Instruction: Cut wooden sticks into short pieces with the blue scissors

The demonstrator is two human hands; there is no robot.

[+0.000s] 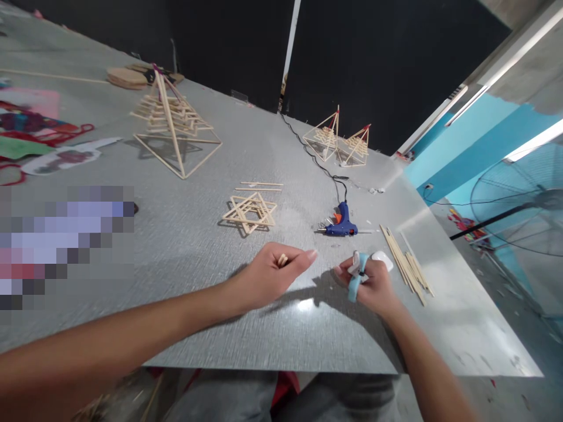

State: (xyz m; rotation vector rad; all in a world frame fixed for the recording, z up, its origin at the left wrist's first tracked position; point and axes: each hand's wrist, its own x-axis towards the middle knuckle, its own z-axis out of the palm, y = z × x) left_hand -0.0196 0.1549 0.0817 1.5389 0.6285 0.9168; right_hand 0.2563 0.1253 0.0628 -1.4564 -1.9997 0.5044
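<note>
My left hand (277,275) is closed around short wooden sticks (282,259), whose ends show between thumb and fingers. To its right, my right hand (372,284) has bent fingers around a pale blue-and-white cutter-like tool (358,276); part of the grip is hidden. Beyond my left hand lies a star-shaped stick frame (250,212), with two loose sticks (259,189) behind it. A blue glue gun (341,223) lies on its side beyond my right hand. Several long sticks (407,266) lie to the right of that hand.
A large stick pyramid (176,129) stands on the grey table (197,346) at the back left. Two smaller pyramids (325,138) are farther back. A black cord (308,149) runs to the glue gun. Coloured sheets (30,126) lie far left; a fan (528,205) stands right.
</note>
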